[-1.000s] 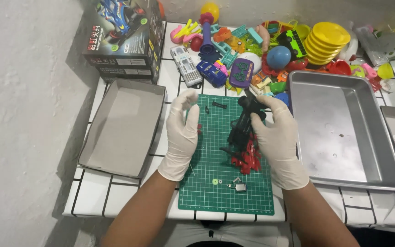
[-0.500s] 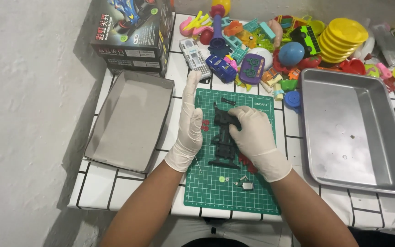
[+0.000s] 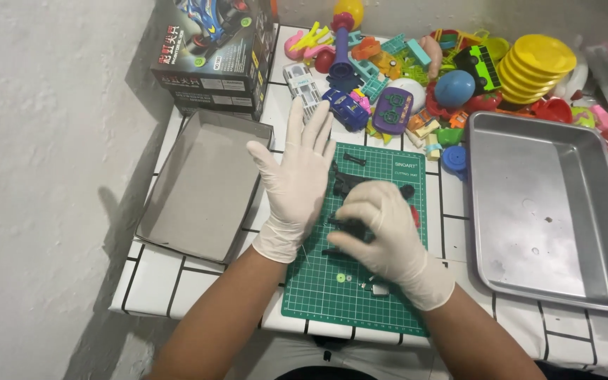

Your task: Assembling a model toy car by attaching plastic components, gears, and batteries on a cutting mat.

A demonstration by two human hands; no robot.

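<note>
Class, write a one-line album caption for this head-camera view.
Gloved right hand grips a black toy chassis on a green cutting mat; left hand open.

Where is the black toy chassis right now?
In the head view the black toy chassis lies on the green cutting mat, mid-table, under the right hand and beside the open left hand.

Toy pile [image 3: 452,77] beyond mat [image 3: 318,302]
</note>
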